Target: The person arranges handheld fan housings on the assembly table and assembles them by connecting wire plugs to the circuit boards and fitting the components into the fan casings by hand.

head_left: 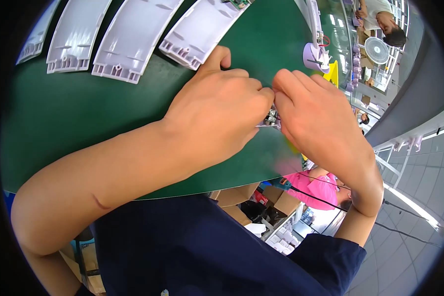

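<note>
My left hand [222, 106] is closed, its thumb reaching out near a white plastic housing. Close beside it, my right hand [318, 111] is also closed, with its fingertips meeting the left ones. Between the two hands a small part with electronic components [270, 118] shows, with a pale edge under it. Both hands cover most of this part, so its whole shape is hidden. At the upper left lie several curved white plastic housings [126, 39]. The one nearest my left hand, a white housing [197, 32], has a green circuit board [240, 4] at its far end.
The green tabletop [74, 113] has a curved near edge. Beyond my right hand stand a pale purple cylindrical part [314, 56] with wires and a yellow object [332, 74]. Cardboard boxes [237, 197] sit below the edge. A person in pink [313, 190] is at the right.
</note>
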`<state>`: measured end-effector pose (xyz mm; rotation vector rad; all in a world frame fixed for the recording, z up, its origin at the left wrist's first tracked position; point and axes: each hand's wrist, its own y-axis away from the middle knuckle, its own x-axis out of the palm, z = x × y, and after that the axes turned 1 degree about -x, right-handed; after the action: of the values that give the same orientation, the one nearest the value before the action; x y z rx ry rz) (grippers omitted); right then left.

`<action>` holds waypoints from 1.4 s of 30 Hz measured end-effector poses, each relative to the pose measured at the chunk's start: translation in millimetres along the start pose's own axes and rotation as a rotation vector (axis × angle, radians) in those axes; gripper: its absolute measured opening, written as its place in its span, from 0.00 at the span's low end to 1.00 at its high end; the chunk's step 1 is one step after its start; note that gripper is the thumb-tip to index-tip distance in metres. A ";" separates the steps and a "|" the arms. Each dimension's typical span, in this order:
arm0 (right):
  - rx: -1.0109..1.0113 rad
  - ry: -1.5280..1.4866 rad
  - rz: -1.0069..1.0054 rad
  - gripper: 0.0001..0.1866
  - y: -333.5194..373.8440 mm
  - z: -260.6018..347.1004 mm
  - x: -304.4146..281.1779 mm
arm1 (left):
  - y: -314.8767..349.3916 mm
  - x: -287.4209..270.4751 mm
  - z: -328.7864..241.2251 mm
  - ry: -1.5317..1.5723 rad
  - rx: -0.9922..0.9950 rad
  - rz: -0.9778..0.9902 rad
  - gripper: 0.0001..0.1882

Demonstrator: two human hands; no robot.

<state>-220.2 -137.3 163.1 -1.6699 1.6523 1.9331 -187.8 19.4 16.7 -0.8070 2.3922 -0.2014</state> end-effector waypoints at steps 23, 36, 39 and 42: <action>0.232 -0.627 -0.419 0.11 34.7 -7.2 33.7 | -1.9 -3.0 -6.1 0.062 -0.075 -0.028 0.27; 0.381 -1.041 -0.375 0.06 35.0 -8.8 58.2 | -2.6 -1.8 -5.4 0.046 -0.060 -0.051 0.26; 0.331 -0.954 -0.391 0.07 31.6 -9.0 57.0 | -0.1 -1.9 -3.6 0.065 -0.057 -0.079 0.27; 0.256 -0.641 -0.425 0.08 33.9 -10.1 52.0 | -0.2 -3.6 -4.6 0.047 -0.090 -0.025 0.28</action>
<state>-256.6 -186.2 147.4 -1.0352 1.1283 1.6998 -188.1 21.2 22.2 -0.8826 2.4514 -0.1249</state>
